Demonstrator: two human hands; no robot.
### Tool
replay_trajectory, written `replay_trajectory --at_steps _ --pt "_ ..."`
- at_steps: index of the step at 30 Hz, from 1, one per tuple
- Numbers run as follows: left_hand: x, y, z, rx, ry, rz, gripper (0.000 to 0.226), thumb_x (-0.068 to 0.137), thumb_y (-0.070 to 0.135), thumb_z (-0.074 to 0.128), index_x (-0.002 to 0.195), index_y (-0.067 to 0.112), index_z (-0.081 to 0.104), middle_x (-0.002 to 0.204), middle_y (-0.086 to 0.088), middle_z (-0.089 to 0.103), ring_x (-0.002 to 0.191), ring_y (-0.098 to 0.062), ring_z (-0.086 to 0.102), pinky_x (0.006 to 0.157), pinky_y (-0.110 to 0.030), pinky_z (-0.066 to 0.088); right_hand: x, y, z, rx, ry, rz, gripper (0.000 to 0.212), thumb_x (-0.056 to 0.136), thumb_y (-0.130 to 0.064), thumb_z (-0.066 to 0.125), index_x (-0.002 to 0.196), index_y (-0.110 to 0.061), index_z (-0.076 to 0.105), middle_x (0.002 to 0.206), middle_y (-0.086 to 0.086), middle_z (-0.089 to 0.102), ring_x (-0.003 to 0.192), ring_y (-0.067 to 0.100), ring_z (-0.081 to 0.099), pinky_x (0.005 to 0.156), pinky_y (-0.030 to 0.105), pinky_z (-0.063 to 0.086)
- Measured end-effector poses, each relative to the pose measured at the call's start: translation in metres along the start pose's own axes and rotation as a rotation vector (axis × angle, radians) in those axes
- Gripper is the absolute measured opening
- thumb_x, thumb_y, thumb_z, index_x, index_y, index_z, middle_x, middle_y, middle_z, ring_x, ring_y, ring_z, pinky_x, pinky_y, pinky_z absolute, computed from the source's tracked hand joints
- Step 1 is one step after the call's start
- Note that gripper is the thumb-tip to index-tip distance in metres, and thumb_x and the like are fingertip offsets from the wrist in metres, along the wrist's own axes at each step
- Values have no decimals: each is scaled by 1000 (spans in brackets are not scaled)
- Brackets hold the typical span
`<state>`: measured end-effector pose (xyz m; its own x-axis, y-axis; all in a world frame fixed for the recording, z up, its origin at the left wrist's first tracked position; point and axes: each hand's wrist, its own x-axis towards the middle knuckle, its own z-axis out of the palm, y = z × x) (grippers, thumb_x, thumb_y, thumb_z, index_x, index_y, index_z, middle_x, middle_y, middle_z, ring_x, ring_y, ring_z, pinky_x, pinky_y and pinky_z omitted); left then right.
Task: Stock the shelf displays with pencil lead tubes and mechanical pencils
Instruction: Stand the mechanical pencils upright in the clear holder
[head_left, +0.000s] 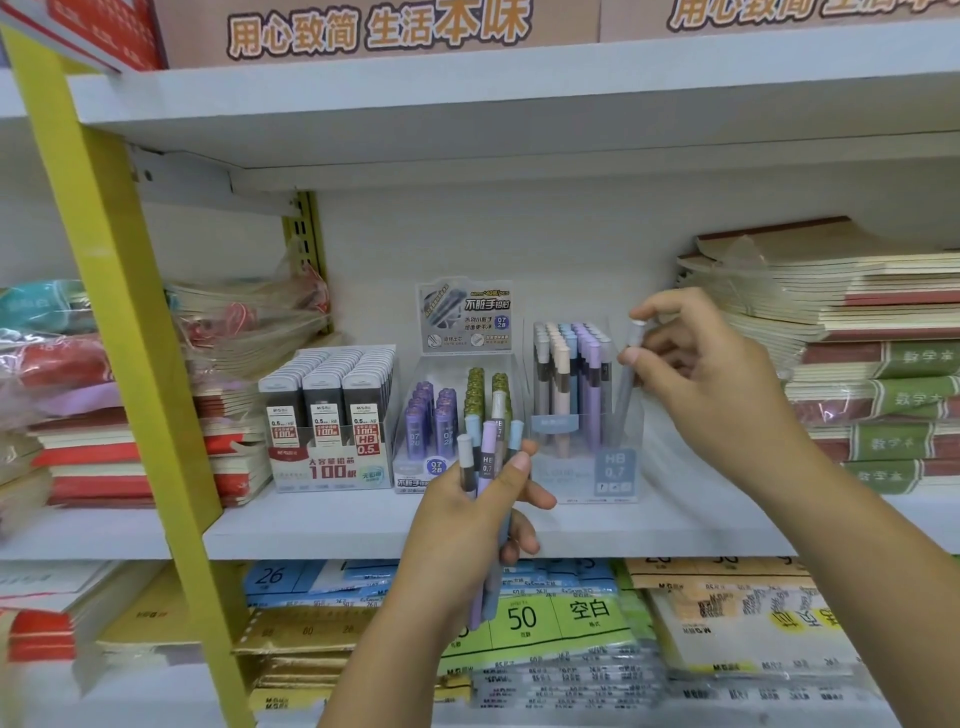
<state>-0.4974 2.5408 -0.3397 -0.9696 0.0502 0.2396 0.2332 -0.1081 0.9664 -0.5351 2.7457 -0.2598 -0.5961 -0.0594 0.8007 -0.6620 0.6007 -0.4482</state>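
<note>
The right hand pinches a pencil at the box; the left hand grips a bunch. Tilted, it could jam

Lead box left, tube display middle, pencil display right (all on shelf)

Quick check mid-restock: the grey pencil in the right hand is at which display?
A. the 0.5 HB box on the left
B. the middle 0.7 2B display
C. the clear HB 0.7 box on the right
C: the right hand pinches the grey pencil with its lower end down in the clear HB 0.7 box.
</note>
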Motion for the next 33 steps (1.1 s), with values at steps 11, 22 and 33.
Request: replay_trajectory --at_steps 11,22,33 --pt "-3 5 2 -25 -30 -1 30 83 46 65 108 32 72 96 -1 77 57 -11 63 52 -23 49 -1 9 12 -259 -75 41 27 90 -22 65 114 -31 57 95 -7 50 83 10 48 65 13 33" --pt "-4 10 6 39 -175 75 22 86 55 63 104 46 73 105 3 77 69 -13 70 60 -20 52 -15 -38 8 167 -413 171 10 88 -34 64 89 -32 74 89 -12 64 81 -4 58 68 4 40" --pt "0 3 3 56 -24 5 52 70 70 65 97 26 72 62 -1 64 41 -16 44 42 -27 38 3 -38 -15 366 215 82 12 101 -24 45 95 -32 52 83 -2 71 73 7 68 56 19 51"
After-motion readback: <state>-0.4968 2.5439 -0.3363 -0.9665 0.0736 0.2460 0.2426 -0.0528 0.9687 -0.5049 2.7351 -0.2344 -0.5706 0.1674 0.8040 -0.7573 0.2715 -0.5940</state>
